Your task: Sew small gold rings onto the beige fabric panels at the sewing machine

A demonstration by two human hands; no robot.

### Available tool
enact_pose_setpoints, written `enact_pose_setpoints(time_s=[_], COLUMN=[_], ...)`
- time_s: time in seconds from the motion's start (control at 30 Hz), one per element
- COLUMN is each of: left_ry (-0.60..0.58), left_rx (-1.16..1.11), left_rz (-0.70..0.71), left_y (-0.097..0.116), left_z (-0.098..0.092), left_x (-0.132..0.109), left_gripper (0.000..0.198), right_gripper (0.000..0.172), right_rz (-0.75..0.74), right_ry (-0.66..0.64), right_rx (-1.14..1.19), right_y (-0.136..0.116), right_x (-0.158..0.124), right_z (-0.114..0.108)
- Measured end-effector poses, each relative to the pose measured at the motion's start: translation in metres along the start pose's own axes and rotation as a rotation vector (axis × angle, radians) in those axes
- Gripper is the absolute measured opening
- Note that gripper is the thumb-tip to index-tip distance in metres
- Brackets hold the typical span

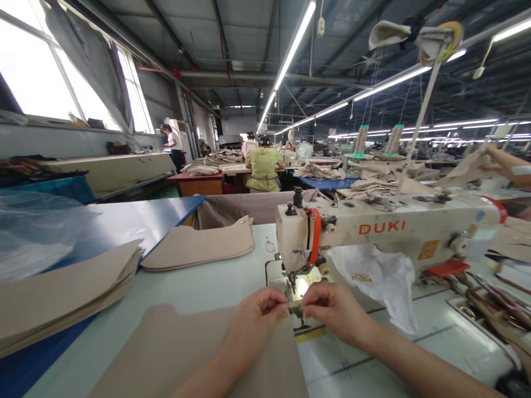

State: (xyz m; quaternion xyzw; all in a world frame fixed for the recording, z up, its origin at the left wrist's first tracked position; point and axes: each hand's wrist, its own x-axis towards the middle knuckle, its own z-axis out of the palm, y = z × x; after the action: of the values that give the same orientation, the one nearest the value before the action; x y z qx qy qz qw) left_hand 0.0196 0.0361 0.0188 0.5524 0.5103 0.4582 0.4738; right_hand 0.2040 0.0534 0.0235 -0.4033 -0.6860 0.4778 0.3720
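In front of the sewing machine (305, 232), my left hand (265, 309) and my right hand (332, 307) face each other with fingertips pinched. A short beige strip (295, 304) stretches between them, held at both ends. The lit needle area lies just beyond my fingertips. Under my left wrist a large beige fabric panel (186, 342) lies flat on the pale machine table (166, 287).
Stacked beige panels lie at the left (62, 293) and behind (203, 243). A white cloth (373, 276) with small brass-coloured pieces hangs on the machine. Straps with metal rings (493, 309) lie at right. Co-workers sit beyond; another person's arm (508, 166) shows at right.
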Motion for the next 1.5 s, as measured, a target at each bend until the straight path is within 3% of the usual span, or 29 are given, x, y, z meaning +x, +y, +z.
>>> enact_pose_setpoints(time_s=[0.23, 0.57, 0.7, 0.83, 0.97, 1.07, 1.27, 1.4, 1.5], left_ry=[-0.041, -0.075, -0.088, -0.105, -0.153, -0.173, -0.194, -0.117, -0.071], left_rx=[-0.105, -0.056, -0.073, -0.117, -0.173, -0.222, -0.273, -0.278, -0.267], left_rz=[-0.043, 0.036, 0.04, 0.029, -0.012, -0.04, -0.114, -0.108, -0.113], left_y=[0.001, 0.001, 0.002, -0.001, -0.006, -0.007, -0.003, 0.001, 0.006], left_z=[-0.002, -0.007, -0.008, -0.009, -0.01, -0.008, -0.007, -0.008, -0.007], left_x=[0.001, 0.004, 0.003, 0.005, 0.007, 0.008, 0.006, 0.004, 0.002], left_gripper=[0.012, 0.012, 0.013, 0.019, 0.03, 0.039, 0.045, 0.041, 0.032], right_gripper=[0.016, 0.017, 0.014, 0.004, 0.025, 0.03, 0.035, 0.033, 0.035], right_rz=[-0.086, -0.198, -0.131, 0.012, 0.24, 0.342, 0.324, 0.252, 0.228], right_ry=[0.086, 0.085, 0.071, -0.004, -0.077, -0.091, -0.088, -0.011, -0.019], right_rx=[-0.144, -0.21, -0.073, 0.259, 0.666, 0.813, 0.717, 0.539, 0.533], right_y=[0.005, -0.014, -0.013, -0.007, -0.002, 0.0, -0.001, -0.005, -0.006], right_x=[-0.001, -0.01, -0.009, -0.006, -0.006, -0.006, 0.003, 0.002, 0.001], right_z=[0.001, -0.001, -0.001, 0.002, 0.004, 0.007, 0.021, 0.023, 0.023])
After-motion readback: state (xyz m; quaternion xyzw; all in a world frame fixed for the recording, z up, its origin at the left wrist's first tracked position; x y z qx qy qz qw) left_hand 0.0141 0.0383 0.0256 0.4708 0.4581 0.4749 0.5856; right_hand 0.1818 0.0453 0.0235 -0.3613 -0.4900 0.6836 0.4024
